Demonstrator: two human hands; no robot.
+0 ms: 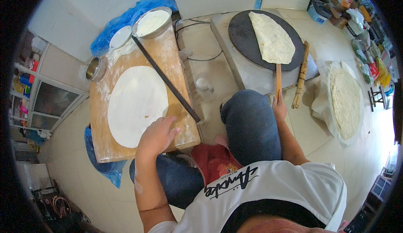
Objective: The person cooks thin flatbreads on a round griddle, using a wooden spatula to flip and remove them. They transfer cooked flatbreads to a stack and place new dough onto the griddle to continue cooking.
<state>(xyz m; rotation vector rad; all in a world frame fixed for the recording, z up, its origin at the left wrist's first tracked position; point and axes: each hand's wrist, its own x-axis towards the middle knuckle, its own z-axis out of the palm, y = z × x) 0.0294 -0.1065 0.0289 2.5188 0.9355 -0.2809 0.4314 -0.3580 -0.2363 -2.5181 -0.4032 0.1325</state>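
Observation:
My right hand (279,109) grips the handle of a flat wooden stick (278,78). The stick's far end goes under a flatbread (272,40), which lies folded in a half-round shape on a round black griddle (239,39). Over the near right edge of a thin rolled-out dough sheet (135,103) is my left hand (160,135), holding nothing, thumb apart from the fingers; whether it touches the dough I cannot tell. The sheet lies on a floured wooden board (179,135). A dark rolling pin (165,78) slants across the board, right of the dough.
A bowl of flour (153,23), a white plate (120,37) and a metal bowl (96,69) stand along the board's far and left edges. Beside the griddle lies a straw brush (301,75). Stacked flatbreads (345,103) rest on cloth at right. Cables (204,59) cross the floor.

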